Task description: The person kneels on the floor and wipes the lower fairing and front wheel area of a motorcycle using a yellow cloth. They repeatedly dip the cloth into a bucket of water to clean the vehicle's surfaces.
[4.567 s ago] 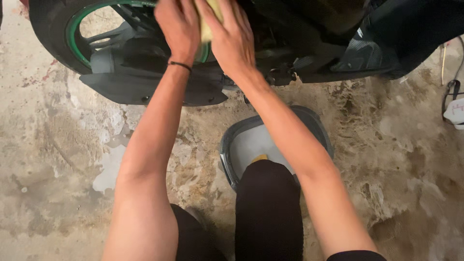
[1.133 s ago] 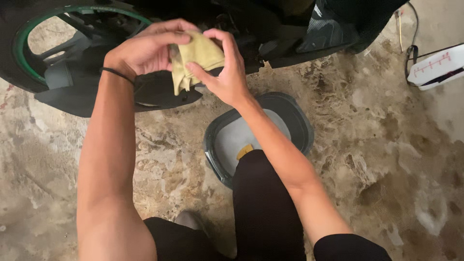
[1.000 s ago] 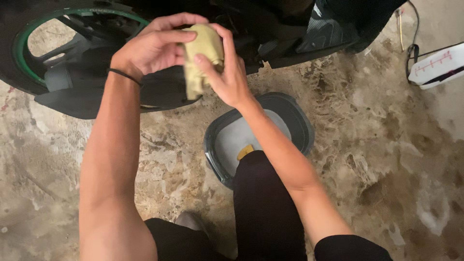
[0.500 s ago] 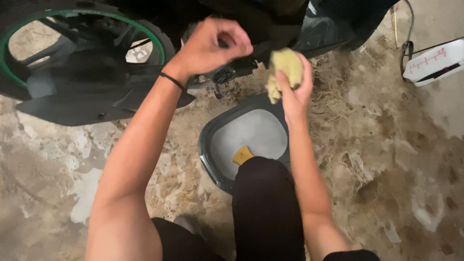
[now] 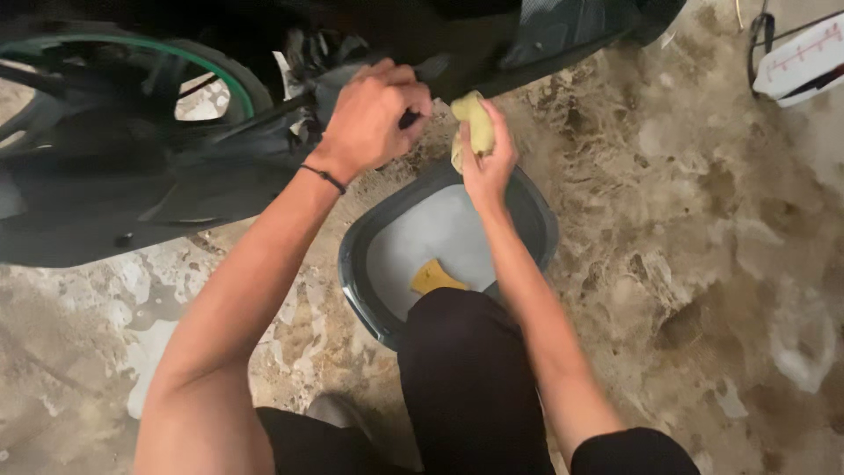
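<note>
We are squeezing the yellow cloth (image 5: 473, 129) in our right hand (image 5: 486, 157) above the grey basin (image 5: 360, 264), while our left hand (image 5: 374, 110) is gripping a dark scooter part (image 5: 413, 114).

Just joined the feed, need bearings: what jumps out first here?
The right hand grips a yellow cloth above a grey basin on the wet floor. The left hand grips a dark part of the motorbike at top left, by its green-rimmed wheel.
</note>
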